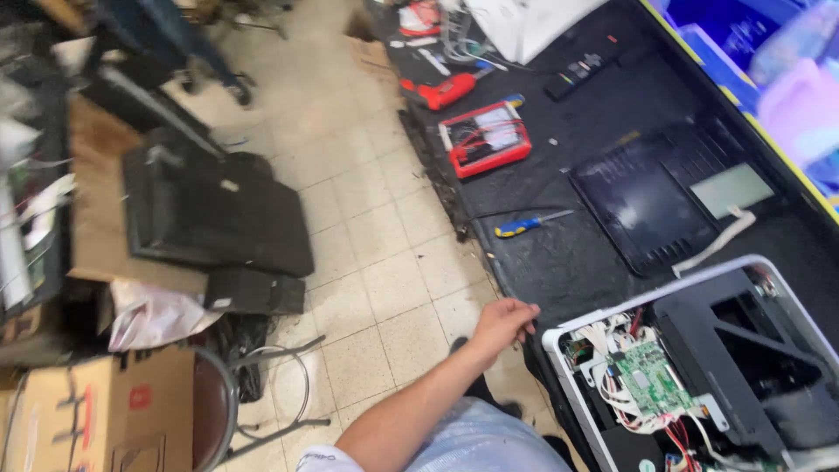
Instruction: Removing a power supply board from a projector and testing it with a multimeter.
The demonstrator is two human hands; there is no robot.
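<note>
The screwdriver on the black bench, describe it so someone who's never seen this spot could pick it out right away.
Start at the long black workbench right of the tiled floor. The screwdriver lies near its floor-side edge, between the red-framed meter farther up and the opened white device by the left hand. Its blue-and-yellow handle sets it apart from the red tools around.

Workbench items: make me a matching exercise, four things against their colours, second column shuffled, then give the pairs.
Things:
1. screwdriver handle
2. power drill
3. circuit board in the opened device
4. workbench surface

Colours:
A. green
B. black
C. blue and yellow
D. red

Pairs: 1-C, 2-D, 3-A, 4-B
</note>
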